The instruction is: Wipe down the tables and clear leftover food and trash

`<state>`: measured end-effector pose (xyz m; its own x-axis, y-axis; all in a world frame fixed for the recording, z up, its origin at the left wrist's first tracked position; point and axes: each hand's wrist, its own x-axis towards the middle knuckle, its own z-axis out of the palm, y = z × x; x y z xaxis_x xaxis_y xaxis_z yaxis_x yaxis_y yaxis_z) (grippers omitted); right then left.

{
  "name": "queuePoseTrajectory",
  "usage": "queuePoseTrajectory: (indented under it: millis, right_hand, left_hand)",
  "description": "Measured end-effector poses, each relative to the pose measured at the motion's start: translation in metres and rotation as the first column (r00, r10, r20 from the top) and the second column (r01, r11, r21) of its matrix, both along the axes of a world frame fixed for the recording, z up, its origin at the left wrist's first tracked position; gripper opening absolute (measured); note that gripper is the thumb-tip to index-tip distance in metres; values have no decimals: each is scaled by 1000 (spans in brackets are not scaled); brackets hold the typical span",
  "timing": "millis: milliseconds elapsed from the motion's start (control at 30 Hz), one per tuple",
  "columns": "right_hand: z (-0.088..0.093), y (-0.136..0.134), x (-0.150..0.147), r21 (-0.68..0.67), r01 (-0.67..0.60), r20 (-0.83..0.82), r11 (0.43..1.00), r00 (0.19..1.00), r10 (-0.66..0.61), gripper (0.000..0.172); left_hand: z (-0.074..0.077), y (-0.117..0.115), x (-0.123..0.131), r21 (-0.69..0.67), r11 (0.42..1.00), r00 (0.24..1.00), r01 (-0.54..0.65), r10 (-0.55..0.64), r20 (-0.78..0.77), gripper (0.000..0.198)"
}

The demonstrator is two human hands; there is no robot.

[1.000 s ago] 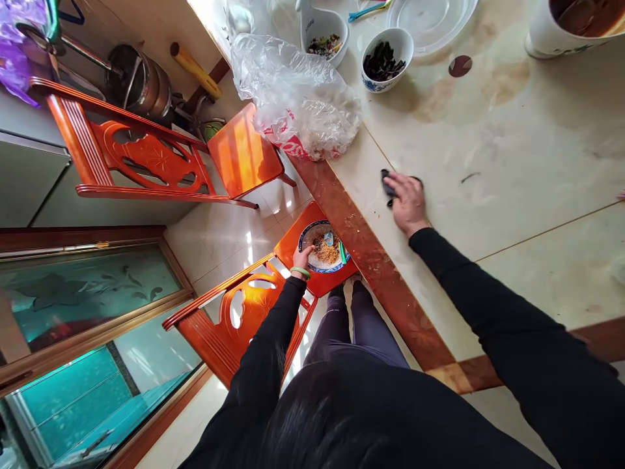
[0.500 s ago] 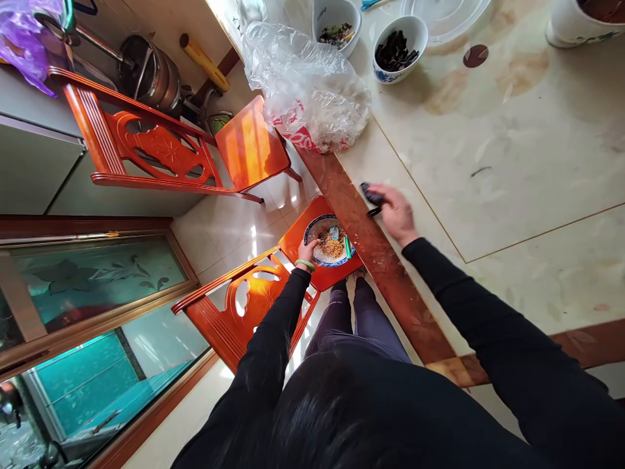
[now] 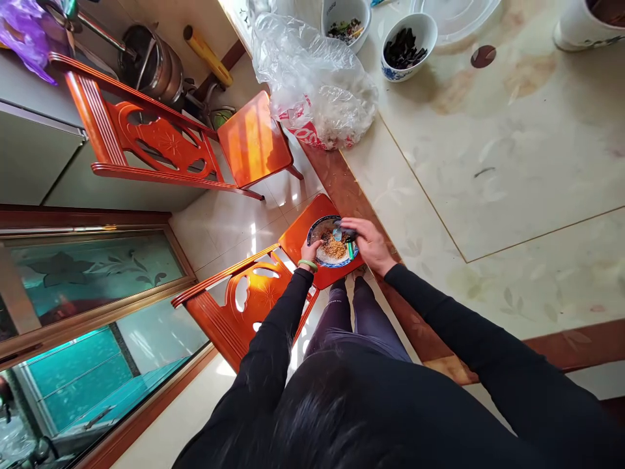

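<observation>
A bowl with a blue-patterned rim (image 3: 334, 264) rests on the seat of an orange wooden chair (image 3: 297, 229). Inside it lie a heap of yellow-brown crumbly bits (image 3: 334, 247), a pale blue piece (image 3: 337, 233) and a green strip (image 3: 350, 250). My left hand (image 3: 309, 252) is closed on the bowl's left rim, thumb over the inside. At the opposite side, my right hand (image 3: 371, 246) reaches over the rim, holding a small dark object (image 3: 348, 228) whose kind I cannot make out. The fingers partly cover it.
The table (image 3: 439, 169) borders the bowl on the right. On it are a clear plastic bag (image 3: 322, 85), a bowl of dark pieces (image 3: 405, 52), another bowl with scraps (image 3: 346, 29) and a white cup (image 3: 581, 29). A second chair (image 3: 254, 140) stands farther off.
My right hand has moved from above the table edge left and down to the bowl, carrying the dark object. My left hand stays at the rim.
</observation>
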<state>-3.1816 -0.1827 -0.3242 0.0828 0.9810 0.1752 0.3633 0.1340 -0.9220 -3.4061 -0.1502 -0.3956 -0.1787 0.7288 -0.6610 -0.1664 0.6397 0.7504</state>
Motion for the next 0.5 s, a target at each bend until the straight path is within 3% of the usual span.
queuePoseTrajectory:
  millis: [67,133,167,233,333,400,500]
  right_hand:
    - [-5,-1,22,-14,240,107,971,966,-237,58]
    - [-12,-7,24,-31,398,231,917,895,-381,57]
    - [-15,-13,15,-41,410,269,911,883,-385,57]
    - [-15,-25,-14,-59,311,261,948,922,-286,56]
    - [-8,-26,-46,-44,135,98,990,987,-131,54]
    - [-5,-4,-33,-17,120,13,993,993,-120,54]
    - [-12,67,37,26,241,55,970,969,-242,51]
  left_hand:
    - [1,-1,1,-21,1000,1000,-16,16,-10,46]
    - [1,-3,1,-36,999,1000,-20,20,-13,45]
    - [1,-4,1,-40,999,1000,-20,20,-7,45]
    - [2,-7,2,-44,999,1000,-22,22,0,46]
    - [3,-9,3,-36,999,1000,-18,19,25,49]
    - [3,-9,2,-35,999,1000,-21,22,21,51]
    - [0,-5,-4,-28,998,998,-52,52,-23,51]
